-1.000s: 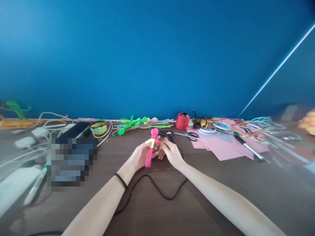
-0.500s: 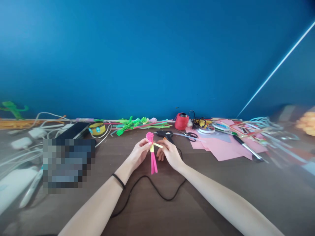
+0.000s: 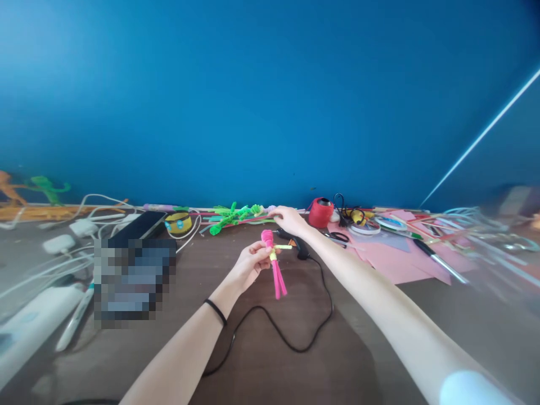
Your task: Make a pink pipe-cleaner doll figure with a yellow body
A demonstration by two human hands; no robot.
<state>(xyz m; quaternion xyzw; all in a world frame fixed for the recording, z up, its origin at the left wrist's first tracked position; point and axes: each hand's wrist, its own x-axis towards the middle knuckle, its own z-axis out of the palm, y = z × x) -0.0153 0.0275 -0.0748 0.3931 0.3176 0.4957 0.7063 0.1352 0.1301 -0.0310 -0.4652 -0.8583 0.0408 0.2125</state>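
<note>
My left hand [image 3: 252,263] is closed on a small pipe cleaner figure [image 3: 266,238], pinching its middle between thumb and fingers. The figure has a coiled pink top, a yellow wrapped waist with a yellow arm sticking out to the right, and pink legs hanging down. My right hand [image 3: 291,218] reaches over the pile of pipe cleaners [image 3: 248,212] along the wall. Its fingertips bend down at the pile's right end, and whether they grip a stem is hidden. Below that wrist lies a black glue gun [image 3: 300,246], partly covered by the forearm.
A red thread spool [image 3: 320,214], black scissors [image 3: 340,237] and pink paper [image 3: 392,259] lie to the right, with a black pen [image 3: 439,260]. Leftward are a phone [image 3: 137,228], a yellow tape roll [image 3: 178,224] and white cables. The glue gun's cord [image 3: 295,350] loops across the table front.
My right hand has let go of the figure's yellow arm and moved up to the pipe cleaner pile. My left hand still holds the figure. The view has shifted slightly left.
</note>
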